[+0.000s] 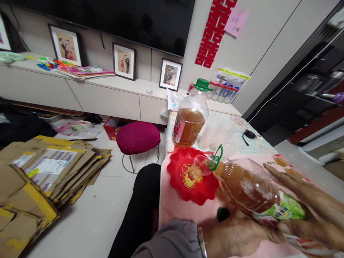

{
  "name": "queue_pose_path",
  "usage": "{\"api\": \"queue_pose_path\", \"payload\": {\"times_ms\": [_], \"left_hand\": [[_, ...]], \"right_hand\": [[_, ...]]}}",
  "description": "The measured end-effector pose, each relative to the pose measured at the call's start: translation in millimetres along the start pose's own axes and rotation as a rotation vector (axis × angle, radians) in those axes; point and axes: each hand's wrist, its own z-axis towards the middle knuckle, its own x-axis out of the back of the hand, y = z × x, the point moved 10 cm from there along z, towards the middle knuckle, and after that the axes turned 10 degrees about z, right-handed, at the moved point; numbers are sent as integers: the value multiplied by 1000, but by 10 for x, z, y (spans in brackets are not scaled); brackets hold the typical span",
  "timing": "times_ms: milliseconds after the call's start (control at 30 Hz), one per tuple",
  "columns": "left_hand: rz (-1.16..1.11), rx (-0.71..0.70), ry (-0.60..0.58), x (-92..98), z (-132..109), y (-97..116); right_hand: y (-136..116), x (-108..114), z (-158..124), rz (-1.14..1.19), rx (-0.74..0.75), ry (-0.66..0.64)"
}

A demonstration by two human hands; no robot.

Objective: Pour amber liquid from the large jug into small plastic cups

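A clear plastic bottle of amber drink, with a green and white label, lies tilted over nearly on its side. Its mouth, with a green ring handle, points left into a small clear plastic cup, which holds some amber liquid. Under that cup is a red scalloped plate with a gold print. My left hand, below a grey sleeve and bracelet, supports the bottle from underneath. My right hand grips the bottle's base end, its fingers along the far side. By my left wrist lies a dark green cap.
A large jug of amber drink with a green lid stands behind the plate. Clear plastic cups lie beside it. A black coiled item is farther right. Left are a magenta stool and flattened cardboard.
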Motion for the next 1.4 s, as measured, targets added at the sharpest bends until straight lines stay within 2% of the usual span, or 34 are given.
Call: {"api": "queue_pose_path", "payload": {"times_ms": [267,533,767,1100,1400], "left_hand": [[1,16,10,51,31,-58],[-3,24,45,84,39,-75],[-23,32,45,82,35,-76],[1,29,17,35,7,-45],[-3,25,30,59,33,-79]], "right_hand": [[-55,28,25,11,-20,-5],[17,-10,-5,-42,10,-20],[-64,26,37,-27,23,8],[1,9,19,-7,-15,11],[29,-3,-6,-34,16,7]]}}
